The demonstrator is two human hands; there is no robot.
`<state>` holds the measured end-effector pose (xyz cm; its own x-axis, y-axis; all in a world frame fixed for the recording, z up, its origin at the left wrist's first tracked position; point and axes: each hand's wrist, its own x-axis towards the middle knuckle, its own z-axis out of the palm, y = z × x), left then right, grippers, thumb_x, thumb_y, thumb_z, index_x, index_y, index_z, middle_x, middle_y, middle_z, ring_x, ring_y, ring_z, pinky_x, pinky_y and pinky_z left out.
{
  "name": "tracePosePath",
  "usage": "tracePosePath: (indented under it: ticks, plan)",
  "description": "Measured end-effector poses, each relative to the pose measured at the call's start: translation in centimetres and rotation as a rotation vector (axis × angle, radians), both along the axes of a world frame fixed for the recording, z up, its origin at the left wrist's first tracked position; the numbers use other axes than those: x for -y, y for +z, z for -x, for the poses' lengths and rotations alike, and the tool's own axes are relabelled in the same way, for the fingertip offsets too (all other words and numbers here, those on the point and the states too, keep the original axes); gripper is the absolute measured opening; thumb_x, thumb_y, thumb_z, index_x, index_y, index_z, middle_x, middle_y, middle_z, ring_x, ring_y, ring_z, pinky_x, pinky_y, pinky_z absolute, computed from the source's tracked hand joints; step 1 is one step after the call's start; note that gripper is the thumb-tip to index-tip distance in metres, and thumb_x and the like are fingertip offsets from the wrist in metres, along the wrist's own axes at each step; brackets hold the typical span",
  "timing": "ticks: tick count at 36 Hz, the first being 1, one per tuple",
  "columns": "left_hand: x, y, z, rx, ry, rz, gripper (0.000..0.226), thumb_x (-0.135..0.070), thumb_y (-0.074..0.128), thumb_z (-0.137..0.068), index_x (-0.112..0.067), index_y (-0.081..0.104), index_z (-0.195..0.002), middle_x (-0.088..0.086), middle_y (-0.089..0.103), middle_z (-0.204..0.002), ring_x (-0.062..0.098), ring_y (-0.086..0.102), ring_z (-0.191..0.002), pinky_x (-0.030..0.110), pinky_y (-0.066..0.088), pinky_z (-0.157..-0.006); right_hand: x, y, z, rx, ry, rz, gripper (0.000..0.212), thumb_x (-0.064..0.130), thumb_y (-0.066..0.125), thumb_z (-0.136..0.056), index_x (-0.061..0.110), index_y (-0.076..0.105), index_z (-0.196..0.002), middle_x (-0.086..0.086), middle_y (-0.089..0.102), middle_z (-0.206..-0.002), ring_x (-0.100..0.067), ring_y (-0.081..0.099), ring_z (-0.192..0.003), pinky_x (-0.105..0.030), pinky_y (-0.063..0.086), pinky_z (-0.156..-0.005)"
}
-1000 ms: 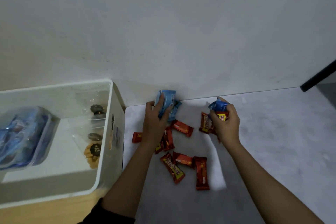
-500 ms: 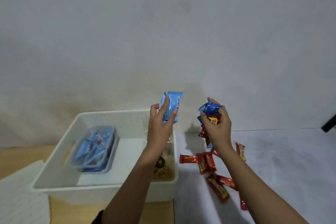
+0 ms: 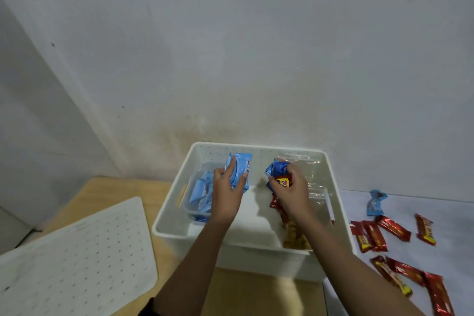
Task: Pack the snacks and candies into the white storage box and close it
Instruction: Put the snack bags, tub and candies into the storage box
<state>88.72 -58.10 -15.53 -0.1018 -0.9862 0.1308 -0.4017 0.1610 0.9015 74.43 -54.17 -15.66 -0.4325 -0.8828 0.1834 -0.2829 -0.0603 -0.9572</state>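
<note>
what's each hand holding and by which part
The left hand grips a light blue snack packet by its lower half; the right hand clutches blue and red candies around the bundle's middle.

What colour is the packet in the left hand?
The packet is light blue, clearest in the head view.

Open white storage box (image 3: 261,155), perforated walls, clear tub (image 3: 200,194) of blue packs inside at left. Held above it: light blue packet (image 3: 239,169), dark blue wrapper (image 3: 277,168) with red candy (image 3: 283,182). Red bars (image 3: 372,236) scattered on worktop (image 3: 448,213) at right. Perforated lid (image 3: 77,251) flat at left.
</note>
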Motion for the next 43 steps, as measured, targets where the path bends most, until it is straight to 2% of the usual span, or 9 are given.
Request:
tracePosePath:
  ticks: [5, 13, 18, 20, 24, 28, 30, 34, 43]
  plan:
    - [1.3, -1.1, -0.1, 0.005, -0.012, -0.081, 0.055, -0.031, 0.053, -0.093, -0.028, 0.030, -0.144, 0.004, 0.040, -0.115, 0.015, 0.043, -0.111, 0.018, 0.028, -0.091, 0.7, -0.9, -0.3, -0.056, -0.011, -0.123, 0.025, 0.013, 0.069, -0.078, 0.019, 0.059, -0.099, -0.006, 0.060, -0.099, -0.022, 0.059, -0.089, -0.023, 0.046, -0.069]
    - [2.6, -1.6, 0.0, 0.035, -0.072, -0.191, 0.054, -0.028, 0.048, -0.096, -0.025, 0.028, -0.146, 0.012, 0.033, -0.139, 0.026, 0.032, -0.133, 0.032, 0.025, -0.108, 1.6, 0.3, 0.3, -0.046, 0.023, -0.264, 0.052, 0.023, 0.077, -0.073, 0.020, 0.056, -0.121, 0.000, 0.052, -0.115, -0.014, 0.052, -0.099, -0.026, 0.043, -0.084]
    - [2.9, -2.0, -0.3, 0.010, -0.083, -0.259, 0.051, -0.021, 0.052, -0.094, -0.022, 0.035, -0.142, 0.013, 0.035, -0.145, 0.026, 0.038, -0.130, 0.041, 0.033, -0.111, 1.6, 1.0, 0.9, -0.015, 0.117, -0.310, 0.061, 0.028, 0.079, -0.072, 0.019, 0.054, -0.126, 0.000, 0.051, -0.119, -0.014, 0.049, -0.107, -0.026, 0.042, -0.085]
    - [2.9, -1.8, -0.4, 0.003, -0.095, -0.269, 0.048, -0.021, 0.052, -0.094, -0.020, 0.040, -0.140, 0.011, 0.038, -0.145, 0.025, 0.040, -0.129, 0.039, 0.036, -0.109, 1.5, 1.4, 1.0, 0.036, 0.151, -0.321, 0.062, 0.031, 0.077, -0.073, 0.020, 0.052, -0.129, 0.000, 0.052, -0.124, -0.015, 0.049, -0.113, -0.029, 0.045, -0.087]
    - [2.7, -1.1, -0.2, 0.020, -0.132, -0.248, 0.042, -0.027, 0.049, -0.096, -0.014, 0.045, -0.135, 0.004, 0.044, -0.139, 0.017, 0.046, -0.121, 0.010, 0.037, -0.093, 1.3, 2.7, 1.5, 0.079, 0.193, -0.331, 0.053, 0.038, 0.070, -0.080, 0.028, 0.051, -0.129, 0.006, 0.054, -0.122, -0.013, 0.052, -0.110, -0.030, 0.048, -0.085]
    - [2.2, 0.2, 1.2, 0.019, -0.140, -0.213, 0.037, -0.030, 0.048, -0.096, -0.019, 0.050, -0.131, 0.005, 0.045, -0.141, 0.020, 0.042, -0.129, 0.036, 0.031, -0.111, 0.5, 4.0, 2.9, 0.067, 0.194, -0.281, 0.045, 0.033, 0.064, -0.086, 0.025, 0.051, -0.128, 0.000, 0.056, -0.123, -0.015, 0.055, -0.108, -0.028, 0.049, -0.083]
    - [2.0, 1.0, 2.5, 0.006, -0.124, -0.186, 0.036, -0.028, 0.048, -0.096, -0.019, 0.052, -0.130, 0.005, 0.047, -0.139, 0.020, 0.044, -0.128, 0.034, 0.033, -0.109, -0.3, 4.8, 4.1, 0.089, 0.173, -0.262, 0.042, 0.029, 0.062, -0.087, 0.023, 0.052, -0.127, -0.002, 0.056, -0.122, -0.018, 0.057, -0.107, -0.032, 0.051, -0.085]
    - [1.0, 2.6, 6.3, -0.053, -0.159, -0.120, 0.035, -0.025, 0.048, -0.096, -0.017, 0.053, -0.129, 0.003, 0.052, -0.136, 0.018, 0.047, -0.125, 0.029, 0.035, -0.105, -2.7, 5.7, 8.0, 0.094, 0.125, -0.207, 0.036, 0.023, 0.061, -0.089, 0.020, 0.055, -0.124, -0.001, 0.058, -0.118, -0.016, 0.058, -0.106, -0.017, 0.045, -0.071]
    - [-6.7, 4.4, 18.8, -0.223, -0.365, -0.019, 0.032, -0.026, 0.048, -0.096, -0.022, 0.054, -0.127, -0.008, 0.056, -0.127, 0.006, 0.049, -0.119, 0.022, 0.038, -0.101, -11.9, 3.5, 20.1, 0.006, -0.159, -0.188, 0.033, 0.019, 0.060, -0.089, 0.019, 0.053, -0.122, 0.001, 0.059, -0.113, -0.011, 0.055, -0.105, -0.023, 0.043, -0.089]
